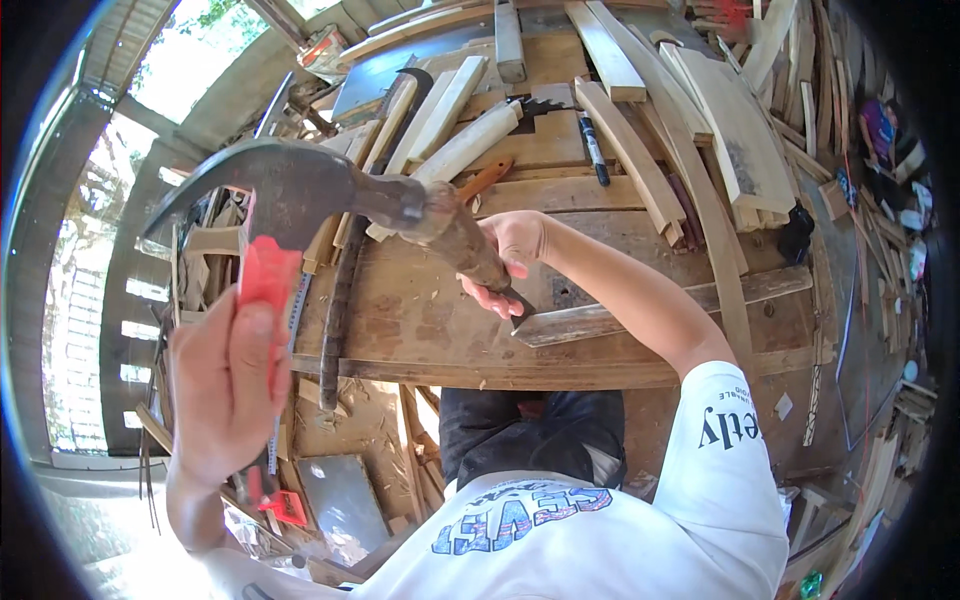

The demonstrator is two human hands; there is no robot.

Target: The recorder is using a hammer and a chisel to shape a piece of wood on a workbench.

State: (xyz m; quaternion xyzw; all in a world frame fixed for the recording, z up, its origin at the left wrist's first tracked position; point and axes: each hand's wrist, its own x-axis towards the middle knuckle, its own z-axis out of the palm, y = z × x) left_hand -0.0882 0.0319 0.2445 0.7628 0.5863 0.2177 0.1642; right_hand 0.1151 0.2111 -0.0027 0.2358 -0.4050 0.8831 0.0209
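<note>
Raised over the left of the bench is a hand tool with a dark, hook-shaped metal head point(290, 190) and a worn wooden handle point(455, 235). My right hand point(510, 250) is closed round the lower handle, fingers partly hidden behind it. My left hand point(230, 375) is closed, thumb forward, on a red object point(268, 275) that meets the underside of the metal head. Most of the red object is covered by my fingers. A strip with ruler markings point(299, 305) shows beside this hand. A grey, weathered wood strip point(570, 322) lies beyond the handle's end.
The wooden bench point(430, 345) carries many boards point(625, 160), a black marker point(593, 150) and an orange-brown handle point(487, 178). A long dark rod-like piece point(340, 310) overhangs its front edge. Below left lie a grey panel point(343, 498) and a red piece point(288, 507). Scrap wood point(880, 480) crowds the right.
</note>
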